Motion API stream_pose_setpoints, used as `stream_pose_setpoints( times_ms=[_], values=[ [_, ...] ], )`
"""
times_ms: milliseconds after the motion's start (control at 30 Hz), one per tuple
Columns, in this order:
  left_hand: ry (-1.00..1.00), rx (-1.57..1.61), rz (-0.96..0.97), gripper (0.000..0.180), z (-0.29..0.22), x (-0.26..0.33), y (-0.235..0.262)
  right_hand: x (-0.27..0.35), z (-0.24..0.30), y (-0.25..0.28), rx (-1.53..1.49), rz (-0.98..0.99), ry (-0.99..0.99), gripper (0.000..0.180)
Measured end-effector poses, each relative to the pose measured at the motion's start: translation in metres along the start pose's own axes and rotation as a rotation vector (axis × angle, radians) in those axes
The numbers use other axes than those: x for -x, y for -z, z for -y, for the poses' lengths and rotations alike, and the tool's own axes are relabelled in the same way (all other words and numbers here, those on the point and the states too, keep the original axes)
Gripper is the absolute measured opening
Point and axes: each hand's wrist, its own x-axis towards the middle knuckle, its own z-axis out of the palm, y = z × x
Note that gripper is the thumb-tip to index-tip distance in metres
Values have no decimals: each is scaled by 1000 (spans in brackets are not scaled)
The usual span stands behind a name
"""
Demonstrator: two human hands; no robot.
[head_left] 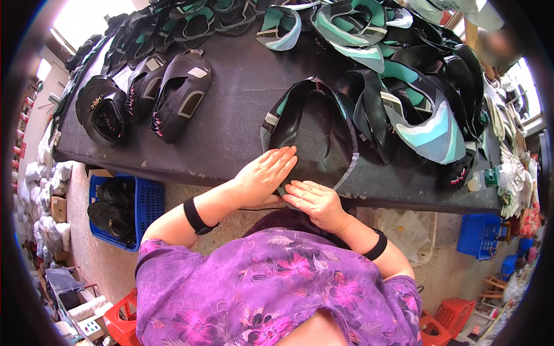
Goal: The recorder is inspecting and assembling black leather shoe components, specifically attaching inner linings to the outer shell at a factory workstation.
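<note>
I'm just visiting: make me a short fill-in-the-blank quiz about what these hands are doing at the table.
1. Both hands, the left hand and the right hand, press flat on a ____ shoe upper.
2. The shoe upper lies on a dark ____.
3. Under the table's left end stands a ____ crate holding dark footwear.

Missing words: black; table; blue

One black shoe upper (309, 135) lies under the fingers (277, 164). Up and left of them, three black finished uppers (179, 104). Below, two blue crates (147, 202).
</note>
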Motion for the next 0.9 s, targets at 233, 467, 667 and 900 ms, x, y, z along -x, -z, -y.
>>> stream_pose_setpoints(
  times_ms=[233, 467, 667, 900],
  values=[
    [-120, -443, 340, 97, 43, -53, 65, -20, -5, 76, -116, 573, 16, 22],
    [-269, -570, -27, 28, 54, -44, 26, 14, -24, 142, 125, 602, -131, 23],
    [-358, -559, 1, 30, 35, -27, 27, -10, -21, 73, -7, 356, -338, 70],
    [-133, -935, 365, 48, 46, -23, 12, -26, -23, 22, 187, 412, -185, 80]
  ],
)
